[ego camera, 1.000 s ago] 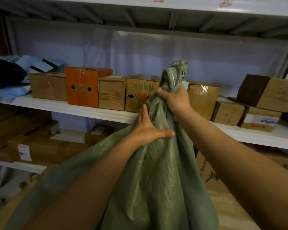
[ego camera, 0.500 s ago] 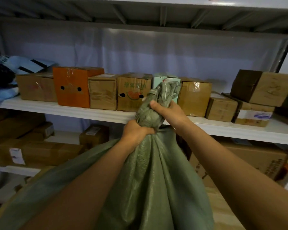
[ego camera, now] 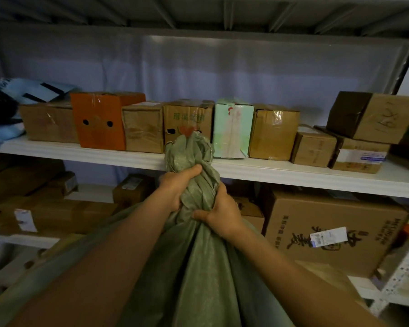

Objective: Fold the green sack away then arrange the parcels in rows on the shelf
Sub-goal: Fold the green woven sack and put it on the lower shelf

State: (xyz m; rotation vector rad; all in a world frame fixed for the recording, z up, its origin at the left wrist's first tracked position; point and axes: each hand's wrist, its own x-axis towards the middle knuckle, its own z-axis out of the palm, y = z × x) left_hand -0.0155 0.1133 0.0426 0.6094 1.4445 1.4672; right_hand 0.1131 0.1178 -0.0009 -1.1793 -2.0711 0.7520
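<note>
Hands [ego camera: 200, 199] around bunched woven sack [ego camera: 198, 267]

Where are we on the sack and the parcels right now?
Done: a row of parcels, including the orange box, already stands along the white shelf. In hand: the left hand and right hand both grip the bunched neck of the green sack, which is gathered but not folded. Left: fold it away, then straighten the stacked, skewed boxes at the right end.
</note>
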